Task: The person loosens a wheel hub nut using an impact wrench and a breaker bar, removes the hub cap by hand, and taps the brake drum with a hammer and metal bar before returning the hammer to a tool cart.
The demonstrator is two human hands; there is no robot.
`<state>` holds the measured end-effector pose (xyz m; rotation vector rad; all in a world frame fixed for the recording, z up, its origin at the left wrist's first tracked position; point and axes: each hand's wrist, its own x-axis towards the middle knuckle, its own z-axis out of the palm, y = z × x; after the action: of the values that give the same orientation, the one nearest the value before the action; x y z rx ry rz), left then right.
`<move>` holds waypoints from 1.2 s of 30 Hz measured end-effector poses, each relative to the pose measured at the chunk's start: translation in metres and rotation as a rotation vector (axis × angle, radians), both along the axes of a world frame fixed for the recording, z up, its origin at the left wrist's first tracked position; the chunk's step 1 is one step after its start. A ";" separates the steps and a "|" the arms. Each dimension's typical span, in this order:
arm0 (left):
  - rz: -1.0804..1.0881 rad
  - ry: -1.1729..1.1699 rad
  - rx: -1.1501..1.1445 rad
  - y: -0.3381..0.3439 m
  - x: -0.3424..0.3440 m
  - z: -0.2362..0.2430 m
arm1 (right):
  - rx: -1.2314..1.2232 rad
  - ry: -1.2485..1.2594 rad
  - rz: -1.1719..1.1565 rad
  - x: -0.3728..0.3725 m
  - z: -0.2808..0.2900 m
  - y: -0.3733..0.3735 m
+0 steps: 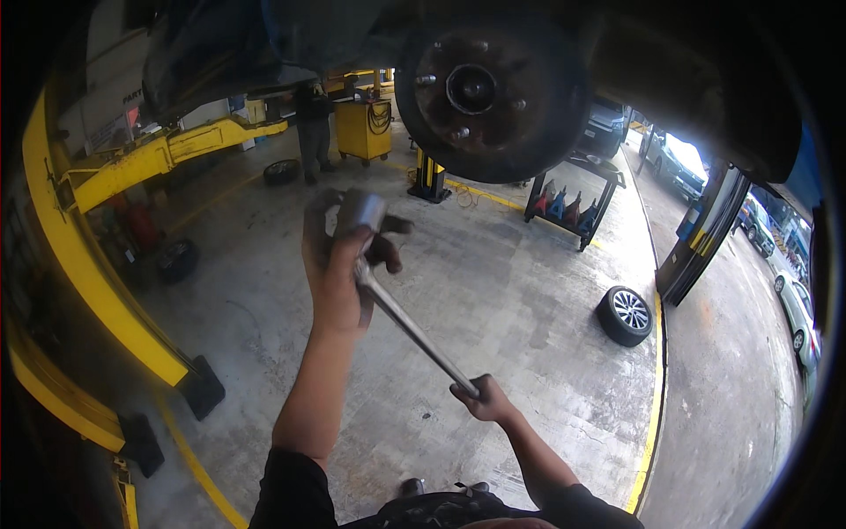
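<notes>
Between my two hands slants a long steel socket wrench (412, 328) with a large silver socket (359, 212) at its upper end. My left hand (333, 286) holds that end, the thumb against the socket and some fingers reaching out past it, slightly blurred. Wrapped round the lower end of the handle is my right hand (493, 401). Above and ahead hangs a dark, rusty brake drum (480, 132) on a raised vehicle, with bare wheel studs around its hub. The wrench is apart from the drum.
Yellow lift arms (167, 152) and a lift post (62, 220) stand at left. A person (313, 128) stands by a yellow cabinet (363, 132). A trolley (577, 203) carries jack stands. A wheel (627, 315) lies on the floor at right, near another lift post (701, 242).
</notes>
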<state>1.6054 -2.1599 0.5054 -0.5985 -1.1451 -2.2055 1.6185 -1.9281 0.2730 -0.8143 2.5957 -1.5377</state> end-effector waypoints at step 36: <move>-0.108 -1.429 -0.492 0.695 -0.324 -0.548 | 0.186 -0.794 -1.009 0.094 -0.216 0.657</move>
<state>1.2811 -1.4653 -0.0427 1.0059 -2.3548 -2.3275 1.7126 -1.2716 0.0569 1.0761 2.4288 -1.2386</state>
